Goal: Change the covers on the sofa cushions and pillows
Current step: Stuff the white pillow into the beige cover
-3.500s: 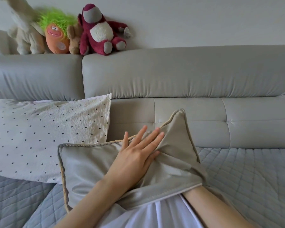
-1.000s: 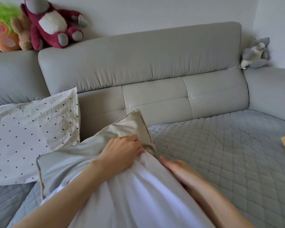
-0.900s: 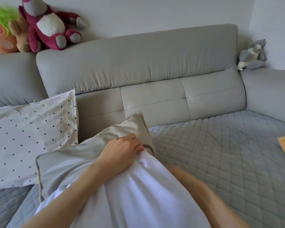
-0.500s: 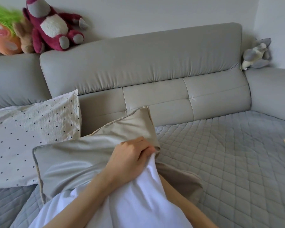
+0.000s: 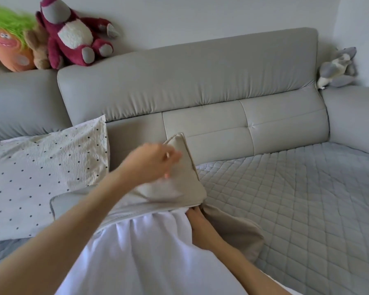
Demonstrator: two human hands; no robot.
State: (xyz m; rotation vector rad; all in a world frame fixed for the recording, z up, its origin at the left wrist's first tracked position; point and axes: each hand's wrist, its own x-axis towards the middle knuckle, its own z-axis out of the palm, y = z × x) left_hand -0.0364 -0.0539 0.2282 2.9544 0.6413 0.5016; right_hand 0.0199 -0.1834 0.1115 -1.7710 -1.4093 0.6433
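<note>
Head view: left hand [image 5: 151, 161], blurred, fingers curled on the beige cover [image 5: 179, 179] near its upper corner; right hand [image 5: 197, 222] tucked under the cover's open edge, grip indeterminate, beside the white cushion insert [image 5: 149, 252] on the sofa [image 5: 285, 199] seat's front edge.

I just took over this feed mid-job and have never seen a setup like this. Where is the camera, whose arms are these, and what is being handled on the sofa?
There is one view, from a camera worn on a person's head, looking forward and down, so the two bare arms are the wearer's own. The left hand is blurred over the upper corner of a beige cushion cover; whether it grips the cover I cannot tell. The right hand reaches in at the cover's open edge, fingertips hidden. The white inner cushion sticks out of that opening toward the wearer. All this lies on a grey sofa with a quilted seat pad. A dotted pillow leans to the left, and plush toys sit on the backrest.
</note>
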